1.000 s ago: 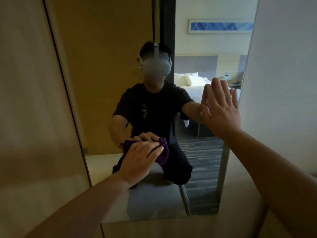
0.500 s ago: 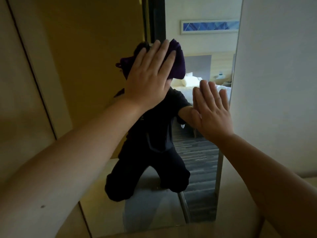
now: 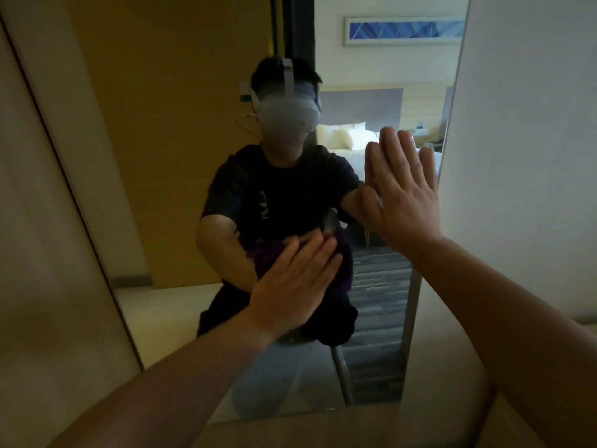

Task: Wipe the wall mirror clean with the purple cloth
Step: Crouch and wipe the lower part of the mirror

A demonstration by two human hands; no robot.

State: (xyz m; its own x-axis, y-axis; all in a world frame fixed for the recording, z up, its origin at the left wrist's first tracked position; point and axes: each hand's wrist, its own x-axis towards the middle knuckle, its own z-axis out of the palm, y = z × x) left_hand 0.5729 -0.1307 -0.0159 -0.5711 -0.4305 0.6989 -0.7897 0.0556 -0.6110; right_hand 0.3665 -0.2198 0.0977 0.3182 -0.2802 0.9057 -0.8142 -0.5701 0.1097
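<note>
— Since half a second ago, the left hand [image 3: 292, 287] has dropped from head height with the cloth [image 3: 342, 270] to low on the mirror [image 3: 181, 156].

— Is it gripping the cloth?

— No, its fingers lie straight, pressing the cloth flat on the glass.

— And the right hand [image 3: 402, 192]?

— Flat and open on the mirror by its right edge, as before.

no readable text, shirt print [image 3: 264, 205] — too dark, blurred
</note>
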